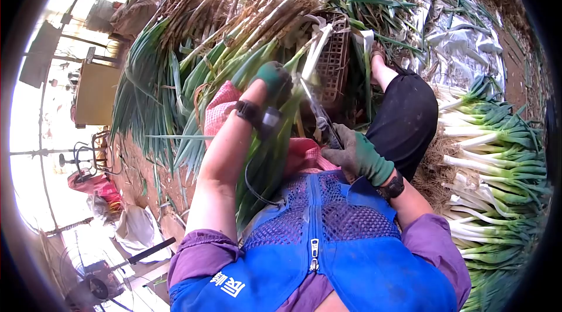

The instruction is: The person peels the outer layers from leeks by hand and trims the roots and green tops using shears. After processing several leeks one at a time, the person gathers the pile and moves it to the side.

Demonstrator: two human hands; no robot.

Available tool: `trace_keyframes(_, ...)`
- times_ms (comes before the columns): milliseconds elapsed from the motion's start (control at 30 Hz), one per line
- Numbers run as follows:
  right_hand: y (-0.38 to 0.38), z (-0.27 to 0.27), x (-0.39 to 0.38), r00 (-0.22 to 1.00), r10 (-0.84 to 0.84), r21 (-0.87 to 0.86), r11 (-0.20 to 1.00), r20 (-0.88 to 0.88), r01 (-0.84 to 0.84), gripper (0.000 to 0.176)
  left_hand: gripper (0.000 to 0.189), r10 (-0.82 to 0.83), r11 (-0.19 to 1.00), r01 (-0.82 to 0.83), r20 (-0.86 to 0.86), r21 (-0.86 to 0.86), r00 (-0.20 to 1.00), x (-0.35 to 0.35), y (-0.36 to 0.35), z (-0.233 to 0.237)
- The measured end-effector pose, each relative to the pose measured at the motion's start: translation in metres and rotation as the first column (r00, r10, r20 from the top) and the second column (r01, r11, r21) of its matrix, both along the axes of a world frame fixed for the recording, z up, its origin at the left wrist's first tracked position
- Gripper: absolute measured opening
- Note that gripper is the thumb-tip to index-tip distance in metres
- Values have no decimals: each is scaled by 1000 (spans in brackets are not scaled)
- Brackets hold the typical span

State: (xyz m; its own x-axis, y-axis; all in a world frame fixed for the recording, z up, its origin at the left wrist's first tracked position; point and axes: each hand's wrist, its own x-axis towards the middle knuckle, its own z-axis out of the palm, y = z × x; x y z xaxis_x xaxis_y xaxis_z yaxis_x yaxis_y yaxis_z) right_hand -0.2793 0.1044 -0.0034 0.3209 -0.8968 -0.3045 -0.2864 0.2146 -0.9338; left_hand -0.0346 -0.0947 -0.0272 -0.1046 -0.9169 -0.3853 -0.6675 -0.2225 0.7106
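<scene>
My left hand (274,80), in a green and dark glove, is closed around a leek; its white stalk (316,51) points up past the fingers and its leaves (266,165) hang down over my lap. In a grey and green glove, my right hand (360,157) grips a metal tool with a thin nozzle (315,104), angled up toward the stalk near my left hand. Motion blurs the left fingers. Beyond my hands stands a brown plastic crate (332,63). Unpeeled leeks with dirty roots (234,36) lie in a heap at the upper left.
Leeks with white stalks (477,154) are laid in a row at the right. Leaf scraps (374,1) and plastic sheeting (462,48) cover ground at the upper right. My bent leg (407,118) is beside the crate. A fan (93,288) stands at the lower left.
</scene>
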Motion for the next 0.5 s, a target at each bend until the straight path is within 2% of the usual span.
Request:
trace_keyframes(33, -2, -3, 0, 1000, 8, -8, 1000, -4, -8, 47, 28, -58, 996, 62, 62, -63, 996, 17, -16, -35)
trace_keyframes(133, -5, 3, 4, 998, 31, 10, 999, -46, -30, 49, 35, -103, 991, 120, 242, -58, 965, 15, -10, -19)
trace_keyframes(300, -12, 5, 14, 996, 46, 1, 999, -83, -46, 51, 37, 87, 995, -82, 109, -48, 990, -12, 21, 17)
trace_keyframes(367, -17, 4, 17, 991, 38, -35, 998, -131, -43, 48, 37, 187, 981, -188, 26, 42, 982, -17, 22, 11)
trace_keyframes(467, -24, -3, 18, 984, 32, -6, 999, -173, -34, 45, 37, 79, 979, -22, 276, -202, 958, -10, 14, -22)
trace_keyframes(500, -28, -8, 19, 983, 33, 16, 999, -182, -31, 45, 38, 71, 989, -34, 261, -142, 963, -9, 13, -25)
